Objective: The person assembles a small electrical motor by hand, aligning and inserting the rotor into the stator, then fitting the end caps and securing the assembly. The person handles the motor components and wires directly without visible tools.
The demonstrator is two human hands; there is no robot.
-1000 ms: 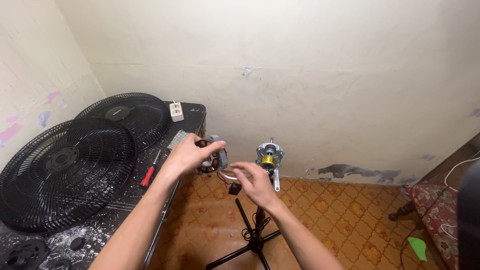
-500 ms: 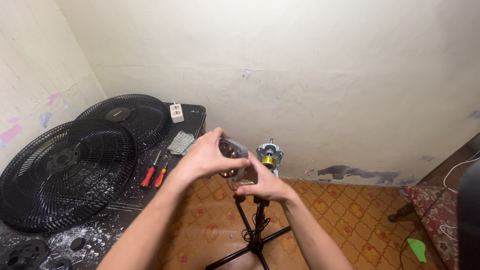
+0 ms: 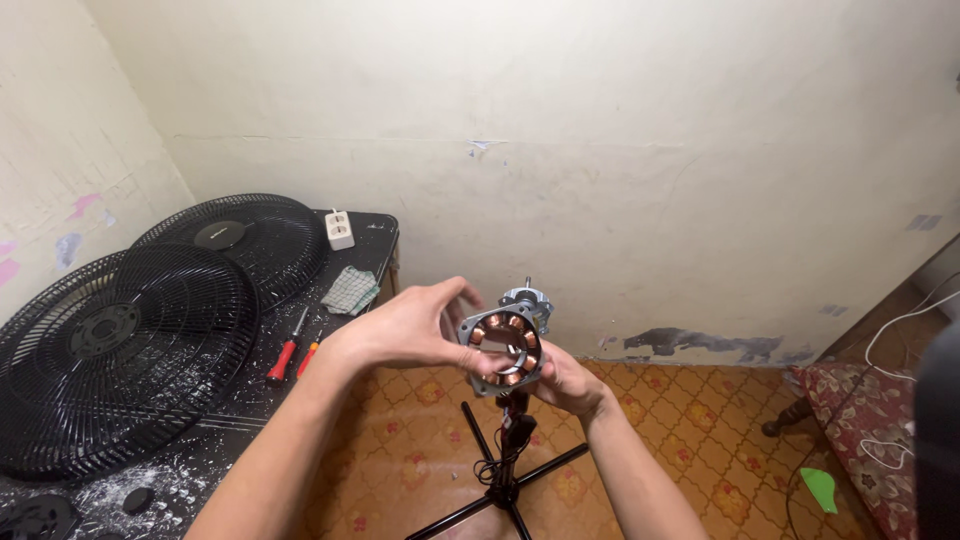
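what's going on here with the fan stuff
A person holds a fan motor stator, a grey metal ring with copper windings, up in both hands over a black fan stand. The left hand grips its left edge, and the right hand supports it from below and behind. Another motor part sits on top of the stand just behind it. On the black table to the left lie two fan grilles, two red-handled screwdrivers, a cloth and a white power strip.

Even, soft indoor light is falling from above; no harsh glare. The cream wall [image 3: 600, 120] is reading bright. The fan grilles [image 3: 120, 350] are staying dark, detail thin. Faint shadows are sitting under the forearms. Wide-angle bending is showing at the edges. A dark blurred shape is intruding at the right border [image 3: 938, 440].
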